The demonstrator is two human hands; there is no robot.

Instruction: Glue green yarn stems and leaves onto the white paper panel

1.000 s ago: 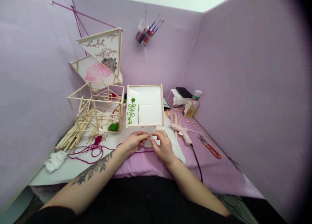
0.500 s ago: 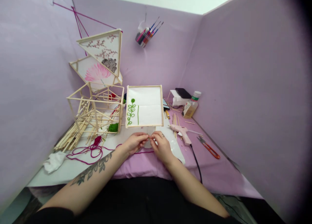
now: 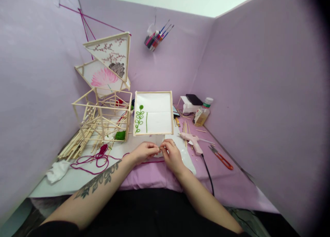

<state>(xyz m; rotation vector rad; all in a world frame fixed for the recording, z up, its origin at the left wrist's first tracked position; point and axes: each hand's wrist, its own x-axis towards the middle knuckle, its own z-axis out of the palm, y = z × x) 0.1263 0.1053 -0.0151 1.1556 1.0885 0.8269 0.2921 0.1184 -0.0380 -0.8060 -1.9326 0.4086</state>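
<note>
Head view gives me both hands meeting low on the table: my left hand point(image 3: 142, 152) and right hand point(image 3: 171, 155) pinch fingertips together on a dark red yarn point(image 3: 99, 158) strand, too thin to see between them. It trails left across the white sheet point(image 3: 77, 177). Just beyond stands the framed panel point(image 3: 153, 112); the glue gun point(image 3: 192, 140) lies right.

Lilac partition walls point(image 3: 257, 75) enclose the counter point(image 3: 232, 185) on three sides, a pale green-white wall point(image 3: 185, 0) shows above them, a cup of brushes point(image 3: 154, 39) hangs on the rear panel, lighting soft and even.
</note>
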